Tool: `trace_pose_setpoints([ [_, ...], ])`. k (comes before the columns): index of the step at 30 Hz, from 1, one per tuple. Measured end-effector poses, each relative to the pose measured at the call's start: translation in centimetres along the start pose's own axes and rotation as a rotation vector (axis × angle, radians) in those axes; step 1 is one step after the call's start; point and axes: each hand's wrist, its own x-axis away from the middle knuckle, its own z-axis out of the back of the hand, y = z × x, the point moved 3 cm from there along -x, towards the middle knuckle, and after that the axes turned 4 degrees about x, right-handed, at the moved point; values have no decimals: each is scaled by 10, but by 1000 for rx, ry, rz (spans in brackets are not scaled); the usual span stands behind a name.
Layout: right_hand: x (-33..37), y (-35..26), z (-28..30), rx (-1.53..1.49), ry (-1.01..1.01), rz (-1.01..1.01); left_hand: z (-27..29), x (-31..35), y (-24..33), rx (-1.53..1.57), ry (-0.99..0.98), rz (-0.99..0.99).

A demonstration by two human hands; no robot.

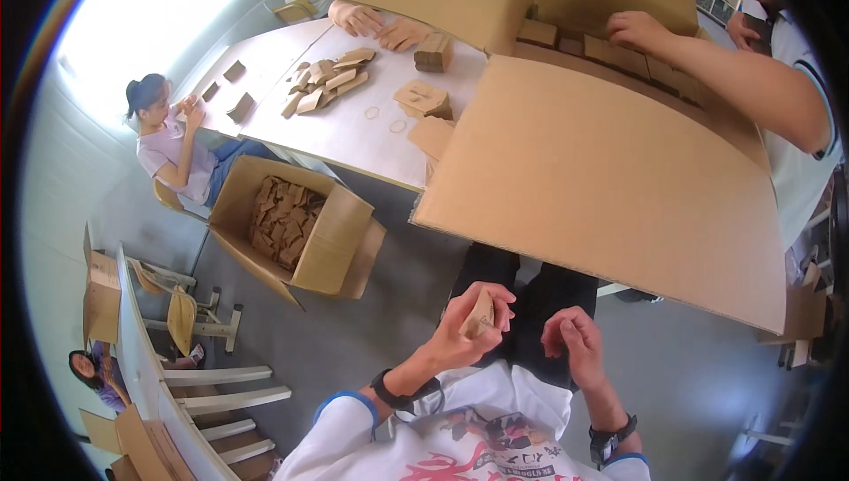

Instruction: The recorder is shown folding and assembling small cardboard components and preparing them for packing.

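Head view: my left hand [455, 332] is closed on a small flat brown cardboard piece [479, 315], gripped between fingers and thumb and held tilted above my dark trousers [557, 300]. My right hand [579, 347] is raised beside it, well short of touching the piece, its fingers loosely bent and standing apart from the palm. A dark wristband [402, 390] is on my left wrist and a dark watch [612, 441] on my right. Directly ahead stands a large open carton [601, 189], one flap extending toward me; rows of brown bundles [616, 57] lie inside it, and a co-worker's hand [638, 32] reaches in from the right. To the left of the carton, a white table [305, 138] bears a loose heap of folded brown pieces [323, 81], an upright stack [433, 52] and two thin rings [371, 112]. Another worker's hands [402, 34] rest at its far edge. A seated person [177, 149] is at the table's left end, near three small stacks [240, 107]. Below the table, an open box [334, 238] holds jumbled brown pieces [281, 220].
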Motion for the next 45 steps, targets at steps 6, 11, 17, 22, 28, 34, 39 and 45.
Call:
trace_pose_setpoints([
  [6,-5,-28,-19,352,78,295,-7,-6,10,-577,-8,108],
  [11,-21,-37,-34,866,199,420,-10,-10,-7,-1120,21,-108],
  [17,-31,-18,-37,779,256,372,-2,-3,-33,-1157,-45,129],
  [22,-46,26,-41,886,266,397,2,-1,-32,-1081,-130,-77],
  [28,-25,1,-20,760,309,481,11,-6,-38,-594,-159,451],
  [34,-31,-2,-27,657,270,564,27,-2,-58,-303,-116,656],
  [39,-30,-6,-31,664,288,543,22,-4,-74,-13,-172,648],
  [45,-29,-7,-37,617,302,476,48,6,-111,-112,-63,485],
])
